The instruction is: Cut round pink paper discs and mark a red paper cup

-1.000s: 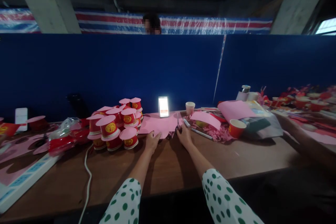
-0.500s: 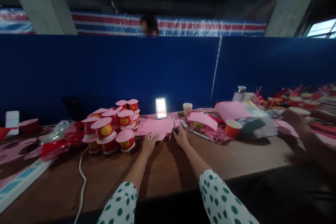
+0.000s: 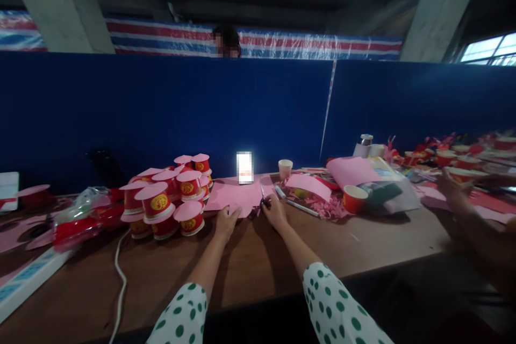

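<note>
A pink paper sheet [image 3: 229, 193] lies in front of a bright, blurred-out screen [image 3: 244, 167] that stands by the blue partition. My left hand [image 3: 227, 223] holds the near edge of this sheet, thumb on top. Dark-handled scissors [image 3: 263, 193] are in my right hand [image 3: 274, 213], their blades pointing away from me over the right part of the paper. Left of the sheet, red paper cups [image 3: 158, 203] stand upside down in a stacked group, with pink paper discs on top.
A white cable [image 3: 121, 279] and power strip [image 3: 36, 279] lie at the left. Right of my hands are a pen [image 3: 303, 208], pink shreds [image 3: 328, 205], a red cup [image 3: 355, 200] and a plastic bag [image 3: 397, 193]. Another person's hand [image 3: 459, 199] is at the far right.
The whole view has shifted slightly, so things appear a little further left. Both my hands keep their hold. The other person's hands at the far right have moved.
</note>
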A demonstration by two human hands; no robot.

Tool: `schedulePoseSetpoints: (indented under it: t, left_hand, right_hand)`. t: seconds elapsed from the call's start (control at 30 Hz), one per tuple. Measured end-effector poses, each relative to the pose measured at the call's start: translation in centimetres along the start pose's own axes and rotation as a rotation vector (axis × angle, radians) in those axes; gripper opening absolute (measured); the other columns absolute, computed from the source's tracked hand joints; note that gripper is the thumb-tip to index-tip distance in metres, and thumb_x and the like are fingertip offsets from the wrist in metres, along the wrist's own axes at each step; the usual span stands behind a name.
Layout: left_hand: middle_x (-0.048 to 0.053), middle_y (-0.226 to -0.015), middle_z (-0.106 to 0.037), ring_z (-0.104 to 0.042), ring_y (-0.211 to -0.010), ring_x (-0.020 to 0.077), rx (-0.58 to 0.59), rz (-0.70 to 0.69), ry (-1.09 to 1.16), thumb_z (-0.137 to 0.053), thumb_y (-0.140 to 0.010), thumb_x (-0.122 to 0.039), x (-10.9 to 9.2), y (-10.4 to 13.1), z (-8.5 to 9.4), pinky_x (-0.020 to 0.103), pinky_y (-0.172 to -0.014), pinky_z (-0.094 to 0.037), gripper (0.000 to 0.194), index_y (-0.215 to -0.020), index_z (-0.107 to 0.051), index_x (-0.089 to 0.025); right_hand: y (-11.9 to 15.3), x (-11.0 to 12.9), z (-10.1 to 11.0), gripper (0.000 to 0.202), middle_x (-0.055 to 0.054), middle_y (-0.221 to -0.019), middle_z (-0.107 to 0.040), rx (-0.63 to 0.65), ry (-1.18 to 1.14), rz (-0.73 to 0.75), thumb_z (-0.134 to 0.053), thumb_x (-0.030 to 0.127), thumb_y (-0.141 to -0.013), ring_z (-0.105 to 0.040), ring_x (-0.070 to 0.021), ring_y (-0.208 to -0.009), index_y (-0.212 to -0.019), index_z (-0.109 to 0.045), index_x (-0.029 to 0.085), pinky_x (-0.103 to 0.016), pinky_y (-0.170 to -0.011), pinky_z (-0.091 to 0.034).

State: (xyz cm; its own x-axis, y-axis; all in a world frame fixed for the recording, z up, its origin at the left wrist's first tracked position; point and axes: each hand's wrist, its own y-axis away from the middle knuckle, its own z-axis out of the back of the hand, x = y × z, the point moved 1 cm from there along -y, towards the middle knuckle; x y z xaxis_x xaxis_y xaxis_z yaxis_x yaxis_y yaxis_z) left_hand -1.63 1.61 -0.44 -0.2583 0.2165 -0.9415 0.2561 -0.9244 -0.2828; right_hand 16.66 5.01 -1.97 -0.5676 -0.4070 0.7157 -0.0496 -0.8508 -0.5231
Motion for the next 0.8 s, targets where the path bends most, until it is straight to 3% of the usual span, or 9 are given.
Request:
schedulePoseSetpoints:
  t: [0.33, 0.8]
  left_hand:
    - [0.002, -0.066, -0.061, -0.054, -0.063, 0.0163, 0.005, -0.010, 0.007, -0.060, -0.063, -0.038, -0.24, 0.20, 0.02, 0.026, -0.060, -0.040, 0.028, -0.073, -0.060, -0.012]
    - [0.002, -0.066, -0.061, -0.054, -0.067, 0.0179, -0.004, 0.005, -0.025, -0.059, -0.063, -0.039, -0.09, 0.06, 0.08, 0.027, -0.062, -0.040, 0.026, -0.070, -0.060, -0.013]
  right_hand:
    - [-0.05, 0.03, 0.03, 0.030, -0.003, -0.070, -0.064, -0.003, -0.011, -0.028, -0.053, 0.023, -0.071, -0.060, -0.0200, -0.064, -0.100, -0.051, 0.019, -0.028, -0.057, -0.043]
    - [-0.36, -0.68, -0.63, 0.024, -0.003, -0.076, -0.067, 0.005, -0.043, 0.006, -0.053, 0.021, -0.073, -0.063, -0.0194, -0.071, -0.097, -0.058, 0.022, -0.029, -0.063, -0.048]
